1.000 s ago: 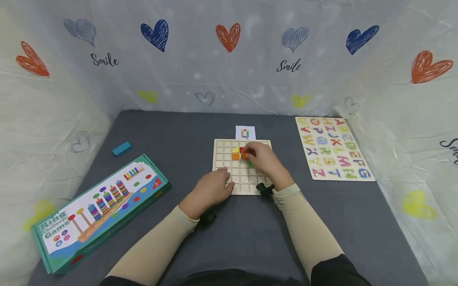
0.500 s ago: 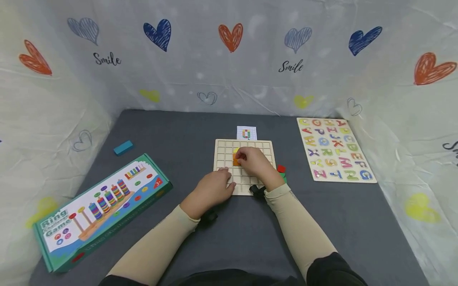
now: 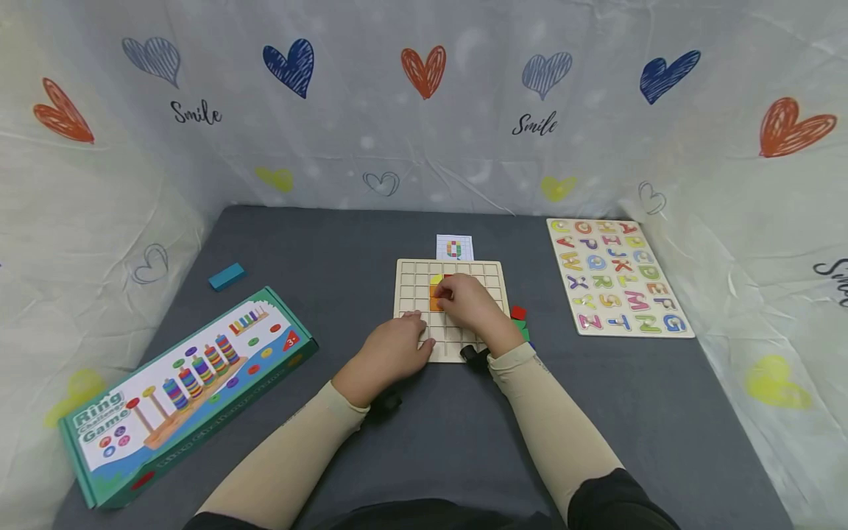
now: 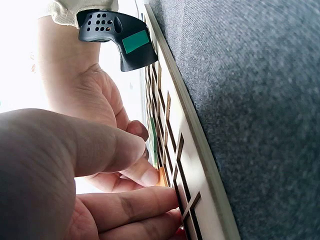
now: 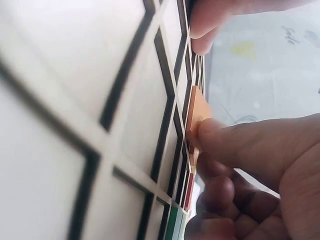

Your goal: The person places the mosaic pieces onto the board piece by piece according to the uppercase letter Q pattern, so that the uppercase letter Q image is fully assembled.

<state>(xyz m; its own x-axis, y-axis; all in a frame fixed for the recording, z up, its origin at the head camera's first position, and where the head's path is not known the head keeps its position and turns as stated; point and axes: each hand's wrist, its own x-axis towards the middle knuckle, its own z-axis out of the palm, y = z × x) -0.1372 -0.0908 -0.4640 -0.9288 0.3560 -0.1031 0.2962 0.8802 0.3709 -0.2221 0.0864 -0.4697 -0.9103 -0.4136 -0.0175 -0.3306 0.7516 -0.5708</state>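
My right hand is over the middle of a wooden grid board. Its thumb and finger pinch an orange square tile, tilted against a grid cell in the right wrist view. A yellow tile sits in a cell farther up, with another orange tile below it. A red tile and a green tile also show in the grid, partly covered by the hand in the head view. My left hand rests on the board's left front part, fingers fairly straight.
A pattern card lies behind the board. Red and green tiles lie at its right edge, partly hidden by the wrist. A letter board lies right; a Ring Game box and blue block lie left.
My right hand has moved left and slightly nearer, bringing the orange tile below the first one. The loose tiles beside the board have come into sight. My left hand has stayed put.
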